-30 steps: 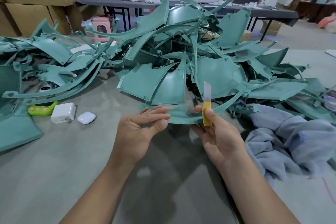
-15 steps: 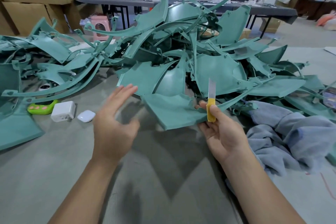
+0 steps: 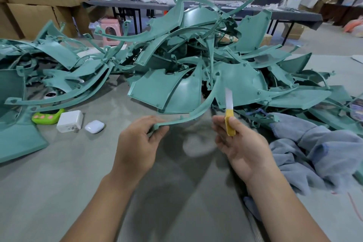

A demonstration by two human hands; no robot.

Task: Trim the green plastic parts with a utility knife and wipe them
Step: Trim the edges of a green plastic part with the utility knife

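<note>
Left hand (image 3: 138,143) is pinching the near end of a long curved green strip (image 3: 198,108), thumb on top, w/ the rest arcing up and away from the grip toward the big pile of green parts (image 3: 196,61), prob so the edge faces the blade. Right hand (image 3: 238,141) is closed on the yellow knife (image 3: 229,113), blade pointing up, just right of the strip and not touching it. Gray cloth (image 3: 314,149) sits right of that hand, handy for wiping imo.
</note>
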